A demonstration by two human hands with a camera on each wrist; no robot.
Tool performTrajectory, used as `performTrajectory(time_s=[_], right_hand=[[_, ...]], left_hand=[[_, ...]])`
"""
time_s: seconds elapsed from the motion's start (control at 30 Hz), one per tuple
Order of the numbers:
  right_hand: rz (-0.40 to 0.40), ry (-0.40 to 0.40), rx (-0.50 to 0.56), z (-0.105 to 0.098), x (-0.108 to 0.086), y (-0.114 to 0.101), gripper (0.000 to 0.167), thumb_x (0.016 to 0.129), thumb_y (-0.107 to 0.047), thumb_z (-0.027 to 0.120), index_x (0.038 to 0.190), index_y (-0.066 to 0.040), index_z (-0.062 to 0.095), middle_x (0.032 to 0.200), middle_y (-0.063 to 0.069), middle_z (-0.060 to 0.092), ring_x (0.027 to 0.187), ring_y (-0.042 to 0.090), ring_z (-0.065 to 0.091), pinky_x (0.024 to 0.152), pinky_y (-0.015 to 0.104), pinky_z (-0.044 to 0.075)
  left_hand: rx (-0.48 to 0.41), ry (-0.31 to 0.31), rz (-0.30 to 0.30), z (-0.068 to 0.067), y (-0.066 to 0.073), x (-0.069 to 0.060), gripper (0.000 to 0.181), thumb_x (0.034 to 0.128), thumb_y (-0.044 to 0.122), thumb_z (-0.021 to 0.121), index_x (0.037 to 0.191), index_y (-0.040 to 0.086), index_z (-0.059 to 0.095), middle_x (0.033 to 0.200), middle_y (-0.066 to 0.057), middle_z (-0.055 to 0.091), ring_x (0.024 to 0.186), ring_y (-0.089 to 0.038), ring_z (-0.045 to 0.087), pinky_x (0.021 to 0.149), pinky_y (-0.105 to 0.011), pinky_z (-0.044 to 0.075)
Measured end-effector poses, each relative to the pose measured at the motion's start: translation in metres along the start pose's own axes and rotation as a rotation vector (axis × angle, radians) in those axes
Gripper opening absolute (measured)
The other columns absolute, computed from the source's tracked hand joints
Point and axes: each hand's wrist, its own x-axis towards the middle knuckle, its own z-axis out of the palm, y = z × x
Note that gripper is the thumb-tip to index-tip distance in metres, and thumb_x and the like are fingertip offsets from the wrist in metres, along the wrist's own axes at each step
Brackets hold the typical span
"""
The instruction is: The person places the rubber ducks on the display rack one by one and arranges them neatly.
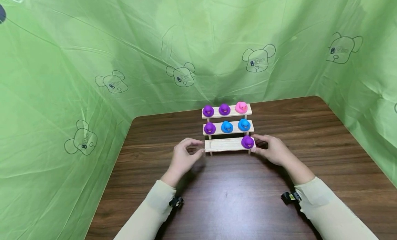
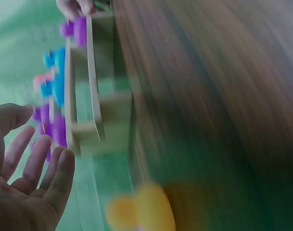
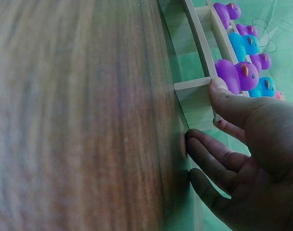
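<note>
A three-tier pale wooden rack (image 1: 225,144) stands on the table. Its top tier carries two purple ducks and a pink duck (image 1: 241,108); the middle has a purple duck (image 1: 209,128) and two blue ducks. On the lowest tier, one purple duck (image 1: 247,142) sits at the right end. My right hand (image 1: 273,151) pinches that tier's right end, thumb (image 3: 223,94) in front. My left hand (image 1: 182,157) is beside the left end, fingers relaxed; the left wrist view shows them apart from the wood. Low in that view is a blurred yellow duck-like shape (image 2: 153,209).
The rack is on a dark wood-grain table (image 1: 217,198). Green cloth (image 1: 211,43) printed with bear-like heads hangs behind the table and along both sides. Each wrist wears a small black camera (image 1: 176,202).
</note>
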Motion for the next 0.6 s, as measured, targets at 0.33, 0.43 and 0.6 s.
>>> performTrajectory(time_s=[0.33, 0.43, 0.6], right_hand=[[-0.010, 0.004, -0.008, -0.001, 0.000, 0.001, 0.062, 0.092, -0.029, 0.084, 0.145, -0.007, 0.062, 0.116, 0.014, 0.075, 0.116, 0.040, 0.067, 0.104, 0.063, 0.047], [-0.005, 0.004, -0.009, -0.001, 0.000, 0.001, 0.062, 0.092, -0.029, 0.084, 0.145, -0.007, 0.062, 0.116, 0.014, 0.075, 0.116, 0.040, 0.066, 0.105, 0.063, 0.047], [0.003, -0.003, -0.010, 0.000, -0.001, 0.000, 0.063, 0.092, -0.031, 0.084, 0.146, -0.007, 0.061, 0.117, 0.014, 0.075, 0.118, 0.042, 0.065, 0.105, 0.065, 0.046]], left_hand=[[0.317, 0.153, -0.076, -0.062, -0.045, 0.002, 0.024, 0.0860, 0.022, 0.089, 0.106, 0.017, 0.075, 0.105, -0.007, 0.070, 0.102, -0.032, 0.071, 0.087, -0.051, 0.062], [0.412, 0.136, -0.127, -0.071, -0.054, 0.002, 0.028, 0.0872, 0.032, 0.087, 0.109, 0.020, 0.075, 0.108, -0.006, 0.071, 0.105, -0.028, 0.069, 0.090, -0.048, 0.057], [0.494, 0.077, -0.207, -0.075, -0.062, 0.004, 0.036, 0.0895, 0.043, 0.083, 0.114, 0.018, 0.075, 0.112, -0.003, 0.071, 0.106, -0.027, 0.066, 0.092, -0.047, 0.054]])
